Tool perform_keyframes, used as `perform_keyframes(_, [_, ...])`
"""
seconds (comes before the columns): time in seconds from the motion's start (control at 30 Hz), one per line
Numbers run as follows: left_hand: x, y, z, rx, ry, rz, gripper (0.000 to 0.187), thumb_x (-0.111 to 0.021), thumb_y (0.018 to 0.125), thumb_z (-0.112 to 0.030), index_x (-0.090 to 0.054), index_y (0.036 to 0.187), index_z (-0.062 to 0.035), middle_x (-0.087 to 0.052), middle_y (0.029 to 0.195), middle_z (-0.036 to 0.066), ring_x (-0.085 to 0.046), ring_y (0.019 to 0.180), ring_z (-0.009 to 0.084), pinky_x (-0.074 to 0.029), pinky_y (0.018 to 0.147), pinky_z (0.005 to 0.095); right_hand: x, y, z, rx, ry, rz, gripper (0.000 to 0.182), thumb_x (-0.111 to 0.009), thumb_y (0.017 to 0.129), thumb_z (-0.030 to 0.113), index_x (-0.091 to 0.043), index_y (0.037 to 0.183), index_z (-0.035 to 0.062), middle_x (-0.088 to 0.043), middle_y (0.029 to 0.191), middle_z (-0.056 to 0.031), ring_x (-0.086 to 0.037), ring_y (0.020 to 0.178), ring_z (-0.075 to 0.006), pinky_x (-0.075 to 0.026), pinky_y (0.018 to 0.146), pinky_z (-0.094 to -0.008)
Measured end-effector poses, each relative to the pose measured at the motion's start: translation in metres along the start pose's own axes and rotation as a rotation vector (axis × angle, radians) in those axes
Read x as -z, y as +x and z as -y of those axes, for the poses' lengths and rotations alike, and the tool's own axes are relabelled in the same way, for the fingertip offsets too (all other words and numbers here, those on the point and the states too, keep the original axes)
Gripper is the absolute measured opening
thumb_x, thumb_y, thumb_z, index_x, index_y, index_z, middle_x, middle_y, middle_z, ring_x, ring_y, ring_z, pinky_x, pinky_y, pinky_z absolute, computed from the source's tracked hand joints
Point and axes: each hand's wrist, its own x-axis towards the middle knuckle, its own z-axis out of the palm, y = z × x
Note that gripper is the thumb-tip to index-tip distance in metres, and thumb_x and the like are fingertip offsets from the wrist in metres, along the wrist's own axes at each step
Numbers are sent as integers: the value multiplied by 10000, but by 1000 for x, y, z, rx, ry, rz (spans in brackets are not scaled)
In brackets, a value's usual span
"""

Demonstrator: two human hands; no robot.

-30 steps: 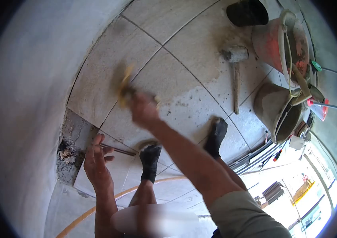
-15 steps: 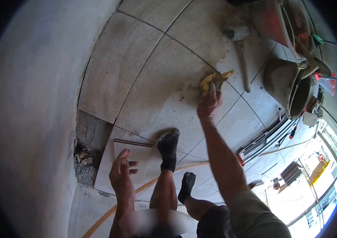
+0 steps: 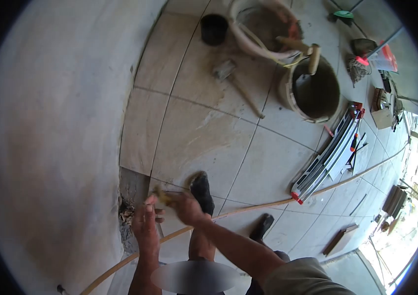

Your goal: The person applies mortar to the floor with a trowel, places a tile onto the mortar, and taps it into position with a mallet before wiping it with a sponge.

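My right hand (image 3: 189, 210) is closed around a dirty yellow sponge (image 3: 163, 197), low over the floor just past my left foot. Close beside it, my left hand (image 3: 146, 228) is raised with its fingers apart, fingertips right at the sponge's near edge. Under both hands lie the tile floor's edge and a bare, untiled strip (image 3: 137, 184) along the wall, with rubble (image 3: 126, 211) in it. Wet smear marks show on the large tile (image 3: 204, 142) ahead of my left foot (image 3: 200, 191).
A mallet (image 3: 243, 93) lies on the tiles, near a black pot (image 3: 214, 30). Beyond stand a pinkish tub (image 3: 235, 37) and a bucket (image 3: 287, 93). On the right rests a tile cutter (image 3: 323, 160). A long orange-brown strip (image 3: 248, 211) crosses the floor.
My right hand has carried the sponge back from the far tiles to beside my left hand. The view has shifted, showing more of the tub and bucket.
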Motion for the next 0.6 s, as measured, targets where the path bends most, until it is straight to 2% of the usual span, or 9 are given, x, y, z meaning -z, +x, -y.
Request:
perform_keyframes(0.03, [-9,-17,-2,-19,-7,8,555,-519,920,-439,-521,1248,8,-582,1166,112,-600,823,131,-474,650,246,23,-19,-21,-45,8,-179,263,-526,875,199,-631,1105,128,-606,1085,-120,-549,1014,-305,-470,850,-395])
perform_keyframes(0.07, [-18,-36,-5,-35,-13,11,570,-528,911,-452,-523,1244,10,-583,1162,110,-601,820,137,-473,648,249,72,-41,-20,-177,-112,-105,276,-530,866,196,-623,1104,92,-619,1035,-141,-561,987,-324,-458,847,-419])
perform_keyframes(0.1, [-30,-59,-10,-52,-40,10,591,-544,897,-472,-527,1234,12,-581,1170,115,-605,818,147,-475,647,254,67,-60,-67,-220,-10,-325,281,-536,858,195,-622,1080,47,-633,1008,-159,-573,960,-344,-459,834,-428])
perform_keyframes(0.2, [-63,-138,-8,-142,-89,35,519,-547,914,-424,-552,1195,12,-586,1155,120,-615,818,151,-488,643,247,123,-146,-115,-327,51,-500,276,-500,852,204,-626,1023,27,-632,950,-213,-588,921,-369,-469,816,-432])
perform_keyframes(0.27, [-80,-194,-4,-199,-94,29,526,-559,910,-424,-547,1201,15,-586,1152,121,-616,814,149,-492,638,242,152,-210,-126,-585,148,-498,308,-511,847,220,-626,1076,47,-640,944,-216,-603,931,-382,-475,819,-443])
perform_keyframes(0.43, [-108,-301,13,-175,-183,-30,560,-568,900,-446,-537,1222,12,-588,1152,125,-617,803,139,-482,619,238,172,-358,-163,-647,277,-586,389,-520,853,289,-608,1152,57,-648,970,-242,-619,960,-379,-477,849,-427])
perform_keyframes(0.47, [-113,-316,13,-159,-187,-28,588,-576,888,-468,-532,1230,8,-591,1154,124,-620,794,139,-476,608,237,167,-373,-165,-644,289,-595,389,-520,853,289,-608,1152,57,-648,970,-242,-619,960,-379,-477,849,-427])
perform_keyframes(0.53, [-119,-342,10,-183,-143,22,591,-584,881,-474,-532,1238,-5,-592,1156,121,-625,802,147,-477,619,242,156,-397,-167,-820,343,-634,410,-535,858,324,-606,1172,70,-642,1044,-233,-612,1014,-363,-473,866,-415])
perform_keyframes(0.6, [-122,-358,10,-234,-26,86,597,-591,877,-472,-523,1250,-11,-588,1172,129,-629,803,156,-482,634,254,136,-419,-185,-827,357,-588,471,-506,874,366,-564,1237,72,-629,1094,-230,-579,1083,-373,-454,922,-410])
